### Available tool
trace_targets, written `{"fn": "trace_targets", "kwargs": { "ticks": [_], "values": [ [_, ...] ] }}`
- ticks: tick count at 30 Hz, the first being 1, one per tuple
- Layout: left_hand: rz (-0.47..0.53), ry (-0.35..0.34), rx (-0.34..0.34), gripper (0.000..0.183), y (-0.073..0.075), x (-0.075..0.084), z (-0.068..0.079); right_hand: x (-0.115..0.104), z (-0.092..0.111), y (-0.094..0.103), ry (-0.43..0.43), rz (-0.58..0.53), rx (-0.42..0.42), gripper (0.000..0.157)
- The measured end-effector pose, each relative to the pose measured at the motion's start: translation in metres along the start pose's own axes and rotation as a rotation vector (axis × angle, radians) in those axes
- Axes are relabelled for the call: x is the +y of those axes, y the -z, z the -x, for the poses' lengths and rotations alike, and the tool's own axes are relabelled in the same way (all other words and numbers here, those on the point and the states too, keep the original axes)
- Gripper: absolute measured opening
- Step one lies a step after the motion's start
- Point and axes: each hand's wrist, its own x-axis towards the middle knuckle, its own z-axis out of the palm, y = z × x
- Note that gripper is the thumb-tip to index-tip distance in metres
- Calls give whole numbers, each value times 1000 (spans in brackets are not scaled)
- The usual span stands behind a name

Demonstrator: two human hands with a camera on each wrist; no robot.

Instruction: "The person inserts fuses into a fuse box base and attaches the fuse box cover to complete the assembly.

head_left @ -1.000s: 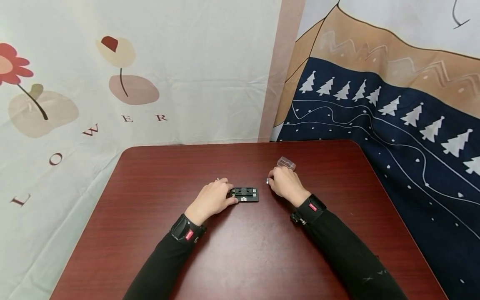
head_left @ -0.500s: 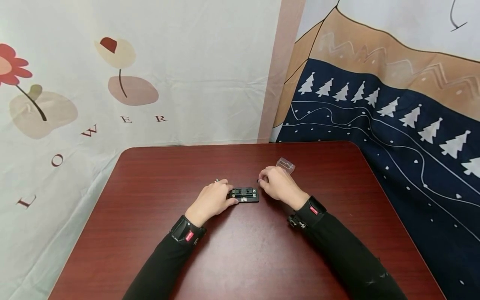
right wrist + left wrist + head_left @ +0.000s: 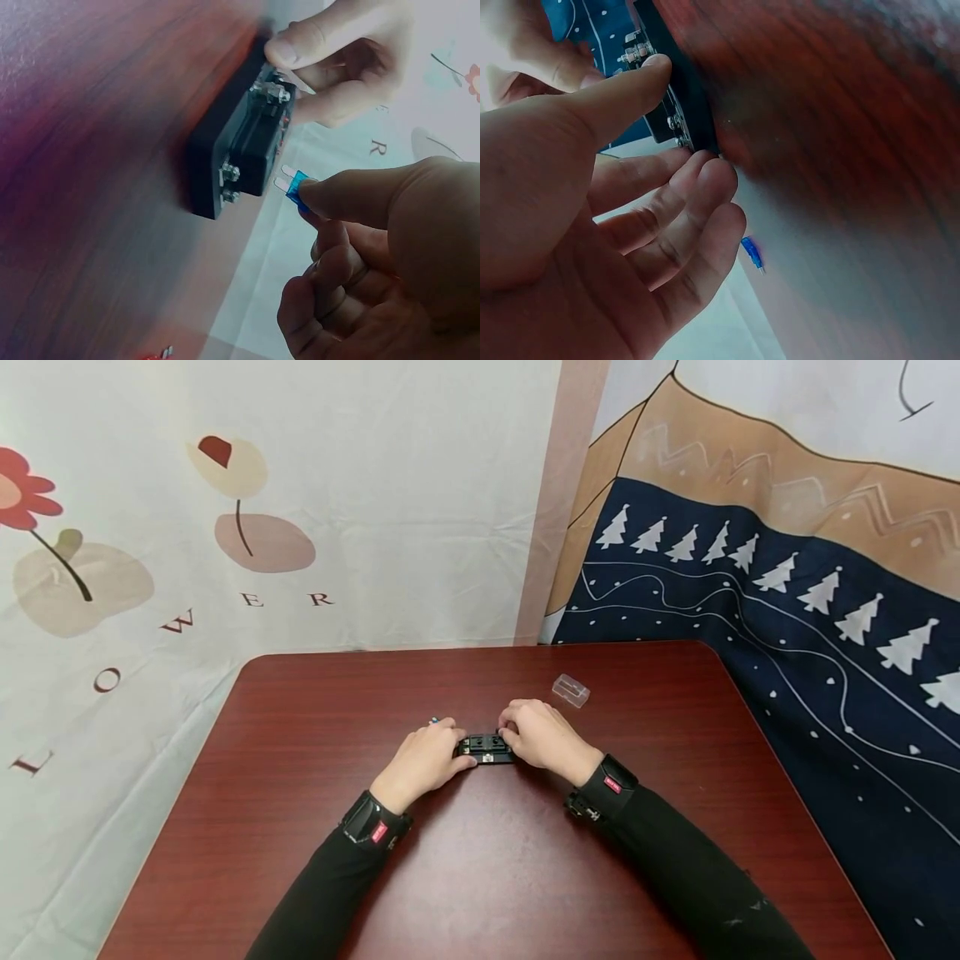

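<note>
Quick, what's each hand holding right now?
Left hand: holding one end of the black block.
Right hand: pinching a blue fuse, prongs outward.

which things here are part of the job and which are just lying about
In the job:
black block, gripped by the left hand
blue two-pronged piece, pinched by the right hand

Apparently just lying about, though they may be needed later:
other blue piece, on the table near the left hand
clear plastic box
red pronged piece, partly cut off
</note>
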Motion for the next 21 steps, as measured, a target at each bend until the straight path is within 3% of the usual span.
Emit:
{"fn": "trace_targets", "kwargs": {
  "ticks": [10,21],
  "values": [
    [-6,3,-17,41,-1,2,2,-2,-1,-6,11,24,-27,7],
    [-14,0,-14,39,0,3,0,-4,0,-5,34,63,1,6]
  ]
}}
